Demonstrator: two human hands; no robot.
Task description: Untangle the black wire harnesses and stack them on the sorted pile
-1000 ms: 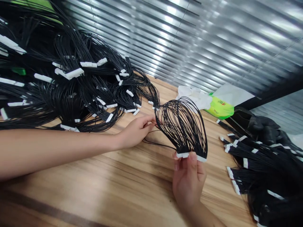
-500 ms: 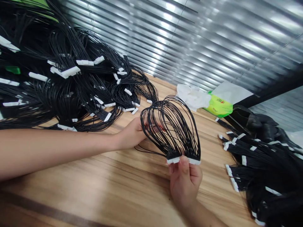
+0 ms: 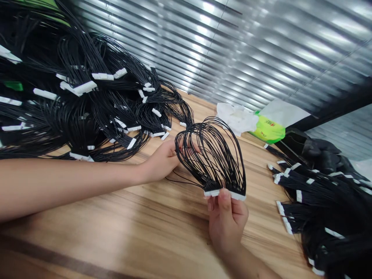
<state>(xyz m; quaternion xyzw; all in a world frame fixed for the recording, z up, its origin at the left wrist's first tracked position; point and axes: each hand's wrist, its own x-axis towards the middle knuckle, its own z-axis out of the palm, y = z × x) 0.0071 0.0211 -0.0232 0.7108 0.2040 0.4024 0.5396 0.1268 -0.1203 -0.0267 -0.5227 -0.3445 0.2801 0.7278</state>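
A black wire harness [image 3: 229, 159] arches in a loop above the wooden table, with white connectors [image 3: 237, 196] along its lower end. My right hand [image 3: 228, 221] pinches these connectors, thumb on the near face and fingers behind. At the loop's left side, my left hand [image 3: 162, 161] is closed around the wires, its fingers partly hidden behind the strands. A few thin wires trail out to the left beneath that hand.
A large heap of black harnesses [image 3: 99, 97] with white connectors covers the table's left. More harnesses [image 3: 325, 201] lie along the right edge. White tissue [image 3: 235, 118] and a green packet [image 3: 269, 128] rest at the back, before a corrugated metal wall [image 3: 203, 50].
My left hand has shifted slightly, and the loop's left side has moved a little to the right. My right hand keeps its pinch on the connectors.
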